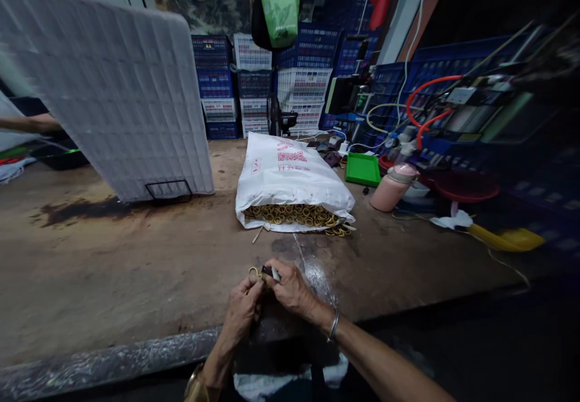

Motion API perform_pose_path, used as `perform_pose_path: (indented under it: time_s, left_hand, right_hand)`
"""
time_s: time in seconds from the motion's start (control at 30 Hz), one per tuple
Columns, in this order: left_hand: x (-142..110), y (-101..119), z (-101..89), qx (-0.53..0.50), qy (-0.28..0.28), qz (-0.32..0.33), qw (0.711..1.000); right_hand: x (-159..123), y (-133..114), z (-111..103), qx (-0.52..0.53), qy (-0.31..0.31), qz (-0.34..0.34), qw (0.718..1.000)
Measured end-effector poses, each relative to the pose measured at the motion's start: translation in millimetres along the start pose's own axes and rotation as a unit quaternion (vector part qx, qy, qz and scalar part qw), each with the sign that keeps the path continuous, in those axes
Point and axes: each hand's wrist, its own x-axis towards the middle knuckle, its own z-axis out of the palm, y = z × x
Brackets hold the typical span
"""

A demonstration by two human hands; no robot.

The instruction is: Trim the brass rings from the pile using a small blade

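Observation:
Close to the table's front edge, my left hand (243,305) pinches a gold-coloured ring (254,271) between thumb and fingers. Against it, my right hand (290,284) is closed around a small black-and-grey tool (270,272), perhaps a small cutter; its exact kind is hard to make out. The tool's dark end meets the ring at my left fingertips. Beyond both hands lies a white woven sack (290,175) with red print. Its open mouth faces me, full of gold-coloured rings (290,213), and several spill onto the wood.
A tall white quilted panel (136,100) stands at left on a black wire foot; another person's arm (29,124) shows behind it. At right are a green tray (362,168), a pink bottle (393,187) and a yellow scoop (505,239). Stacked crates (303,81) line the back.

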Motion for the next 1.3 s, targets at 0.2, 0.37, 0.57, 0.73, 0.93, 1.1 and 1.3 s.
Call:
perform_pose_path:
  time_s: [0.2, 0.37, 0.57, 0.73, 0.93, 1.1, 1.3]
  left_hand:
    - [-2, 4, 6.4, 0.0, 0.056, 0.026, 0.998]
    - [-3, 6, 7.7, 0.001, 0.11, 0.072, 0.991]
    - [2, -7, 2.5, 0.097, 0.12, 0.224, 0.962]
    - [0, -12, 0.4, 0.121, 0.109, 0.234, 0.959]
    - [-9, 5, 8.0, 0.045, 0.089, 0.155, 0.983]
    - [-12, 7, 8.8, 0.015, 0.061, 0.042, 0.997]
    - [-14, 3, 4.7, -0.067, 0.021, 0.011, 0.997]
  right_hand:
    - [2, -1, 3, 0.016, 0.041, 0.014, 0.999]
    - [1, 0, 1, 0.064, 0.051, 0.105, 0.991]
    - [2, -11, 6, 0.225, -0.012, 0.174, 0.959]
    - [5, -11, 13, 0.266, -0.026, 0.212, 0.94]
    - [5, -12, 12, 0.16, 0.014, 0.16, 0.974]
    - [5, -16, 10, 0.127, 0.008, 0.146, 0.981]
    - [6, -17, 8, 0.147, -0.024, 0.139, 0.979]
